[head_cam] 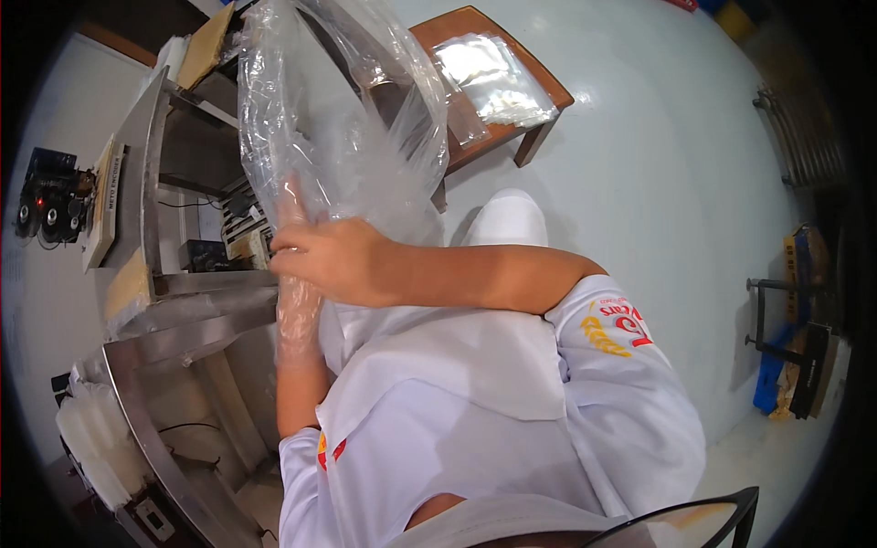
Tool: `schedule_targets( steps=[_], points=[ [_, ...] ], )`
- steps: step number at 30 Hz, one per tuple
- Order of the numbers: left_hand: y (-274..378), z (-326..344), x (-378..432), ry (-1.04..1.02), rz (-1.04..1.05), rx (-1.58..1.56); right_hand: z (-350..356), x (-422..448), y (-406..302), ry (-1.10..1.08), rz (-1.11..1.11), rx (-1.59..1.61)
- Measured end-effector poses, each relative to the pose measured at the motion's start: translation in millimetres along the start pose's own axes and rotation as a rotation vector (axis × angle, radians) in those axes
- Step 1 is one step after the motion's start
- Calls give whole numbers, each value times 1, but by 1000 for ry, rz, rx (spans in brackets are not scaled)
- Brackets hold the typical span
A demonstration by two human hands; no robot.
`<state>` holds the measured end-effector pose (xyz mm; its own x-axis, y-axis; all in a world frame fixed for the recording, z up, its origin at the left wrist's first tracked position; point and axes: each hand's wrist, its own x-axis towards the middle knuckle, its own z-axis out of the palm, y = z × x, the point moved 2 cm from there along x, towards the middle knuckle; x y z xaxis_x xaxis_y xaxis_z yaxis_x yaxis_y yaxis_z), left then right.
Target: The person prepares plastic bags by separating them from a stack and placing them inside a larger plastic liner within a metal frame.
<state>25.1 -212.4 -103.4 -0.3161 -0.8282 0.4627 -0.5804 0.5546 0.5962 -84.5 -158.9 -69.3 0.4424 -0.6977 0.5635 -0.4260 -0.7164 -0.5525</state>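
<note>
A large clear plastic bag [370,144] spreads out before me, wrinkled and glossy. My left hand [294,198] is inside clear plastic, with a finger pointing away from me; the rest of it is largely hidden. The plastic also covers my left wrist and much of the forearm. Coming across from the right, my right hand [332,257] is bare and has its fingers wrapped over the plastic on my left arm, just behind the left hand.
A brown wooden stool [497,147] carries a stack of clear plastic bags [490,75]. Metal-framed benches [154,185] run along my left, bearing a box [106,205] and black devices [51,198]. Against the right wall are a metal rack [801,137] and a black bracket [760,308].
</note>
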Motion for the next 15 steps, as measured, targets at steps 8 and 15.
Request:
schedule_targets(
  steps=[8,15],
  points=[
    [29,-6,11,-132,-139,-805,-41,-2,4,450,-18,-146],
    [36,-8,14,-5,-397,-1307,5,14,27,433,692,1573]
  ],
)
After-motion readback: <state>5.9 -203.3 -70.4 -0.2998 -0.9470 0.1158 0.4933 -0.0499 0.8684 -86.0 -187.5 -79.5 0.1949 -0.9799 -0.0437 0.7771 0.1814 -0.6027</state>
